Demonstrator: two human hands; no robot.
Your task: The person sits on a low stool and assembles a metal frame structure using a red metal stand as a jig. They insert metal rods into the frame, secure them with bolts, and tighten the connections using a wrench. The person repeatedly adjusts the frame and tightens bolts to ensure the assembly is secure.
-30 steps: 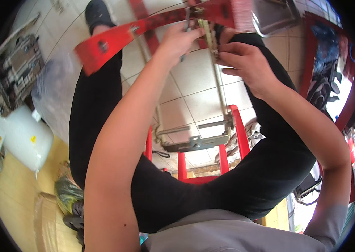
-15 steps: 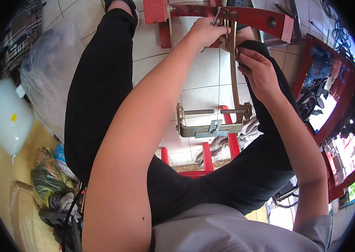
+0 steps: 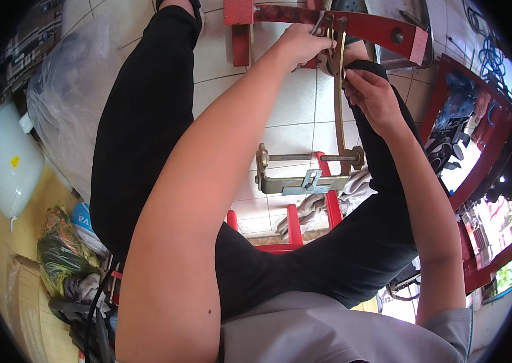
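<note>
My left hand [image 3: 305, 45] is closed around a slim grey metal tool [image 3: 317, 23], its thumb lying by a brass-coloured metal bracket [image 3: 339, 100] at the red frame bar [image 3: 280, 13]. My right hand [image 3: 377, 100] pinches close beside the bracket's long arm, and whatever its fingertips hold is too small or hidden to name. From that bracket a long narrow arm runs down to a threaded rod [image 3: 292, 157] and a cross plate [image 3: 274, 185]. A small bluish metal plate [image 3: 311, 181] is fixed on the cross plate.
A metal tray [image 3: 410, 15] lies behind the red bar. Red legs [image 3: 294, 224] stand between my knees, near a crumpled cloth [image 3: 353, 196]. Clear plastic bags [image 3: 68, 91] and a white container [image 3: 7, 160] are at left. Red frames [image 3: 486, 163] with dark parts fill the right.
The view has shifted slightly. My right fingertips have moved a little and are pinched closer to the bracket arm. My left hand keeps its grip in about the same place.
</note>
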